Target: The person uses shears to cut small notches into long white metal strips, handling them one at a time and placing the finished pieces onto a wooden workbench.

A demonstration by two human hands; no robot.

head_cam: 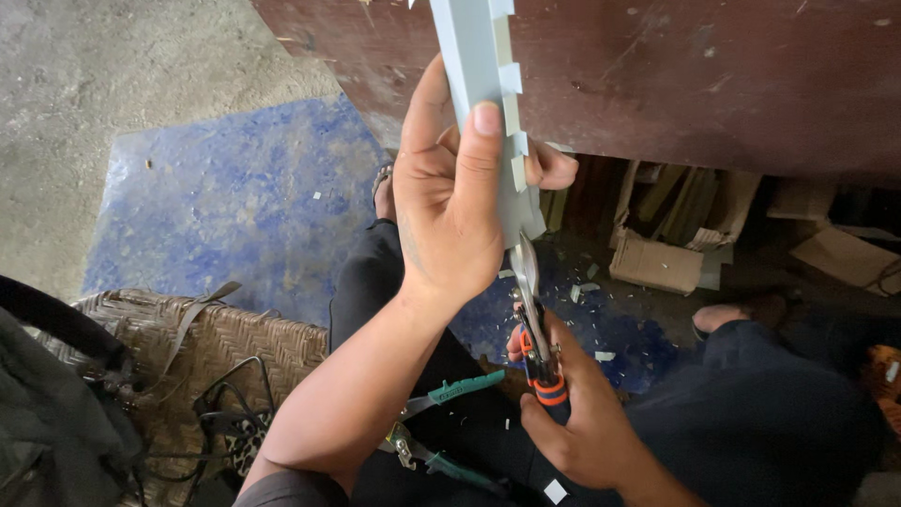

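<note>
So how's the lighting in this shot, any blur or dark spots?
Head view: soft daylight on the left hand and the pale metal strip, both sharp; the snips in the right hand look slightly soft; under the brown table it is dark.

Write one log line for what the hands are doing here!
left hand: grips notched grey metal strip | right hand: holds orange-handled snips, blades at strip's lower end | green-handled snips: on lap

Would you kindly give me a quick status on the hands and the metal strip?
Left hand grips notched grey metal strip. Right hand holds orange-handled snips, blades at strip's lower end. Nothing in the way.
</note>
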